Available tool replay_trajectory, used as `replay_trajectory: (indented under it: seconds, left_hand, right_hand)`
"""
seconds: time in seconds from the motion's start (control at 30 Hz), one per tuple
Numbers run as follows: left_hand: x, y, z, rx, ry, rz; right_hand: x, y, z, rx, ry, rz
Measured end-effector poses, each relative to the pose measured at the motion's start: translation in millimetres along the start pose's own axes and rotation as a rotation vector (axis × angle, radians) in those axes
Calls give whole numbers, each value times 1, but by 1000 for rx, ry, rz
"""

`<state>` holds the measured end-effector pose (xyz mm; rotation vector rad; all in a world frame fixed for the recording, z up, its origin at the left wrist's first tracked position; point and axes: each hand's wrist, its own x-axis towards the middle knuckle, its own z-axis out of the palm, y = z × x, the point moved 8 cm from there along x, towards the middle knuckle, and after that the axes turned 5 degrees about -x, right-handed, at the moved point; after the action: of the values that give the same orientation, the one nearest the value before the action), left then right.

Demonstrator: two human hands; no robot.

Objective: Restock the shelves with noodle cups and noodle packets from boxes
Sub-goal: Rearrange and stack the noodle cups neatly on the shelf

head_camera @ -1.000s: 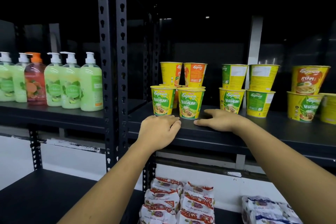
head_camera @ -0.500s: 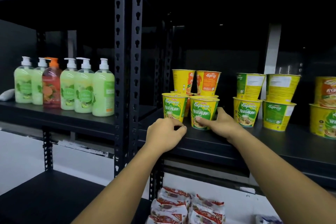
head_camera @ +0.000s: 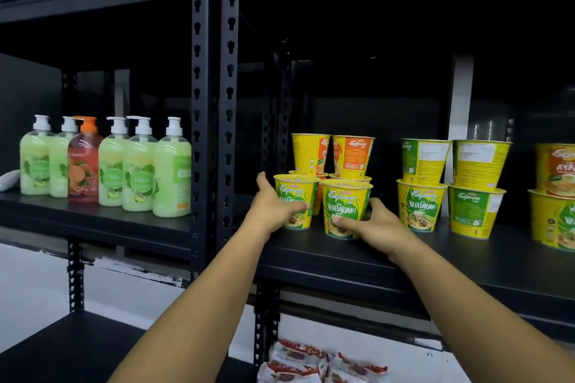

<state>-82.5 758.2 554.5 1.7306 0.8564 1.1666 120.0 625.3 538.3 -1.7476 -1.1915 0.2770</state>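
Two yellow-green vegetarian noodle cups stand at the front of the black shelf (head_camera: 466,261). My left hand (head_camera: 273,208) wraps around the left cup (head_camera: 297,196), thumb across its front. My right hand (head_camera: 371,225) grips the lower part of the right cup (head_camera: 347,205), thumb on its label. Behind them stand stacked orange-yellow cups (head_camera: 353,154). More stacked cups (head_camera: 423,186) stand further right on the same shelf. Red-and-white noodle packets (head_camera: 298,364) lie on the shelf below.
Several pump bottles of soap (head_camera: 137,168) line the left shelf bay. A black perforated upright (head_camera: 214,121) divides the two bays. Bare shelf surface lies in front of the cups and between the cup groups. Green items sit on the top shelf at upper left.
Both hands moved forward from the shelf's front edge onto the two front cups and closed around them. The camera view rose and shifted left.
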Motion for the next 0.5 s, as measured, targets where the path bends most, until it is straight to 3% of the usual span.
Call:
replay_trajectory:
  seconds: [0.2,0.33,0.5]
  left_hand:
    - [11,-5,8,-44,-50,128]
    - [6,19,6,184,7,346]
    - [16,26,8,335,-27,354]
  right_hand:
    - [2,0,1,13,-1,0]
    - [2,0,0,7,0,5]
    - [3,1,0,8,4,4]
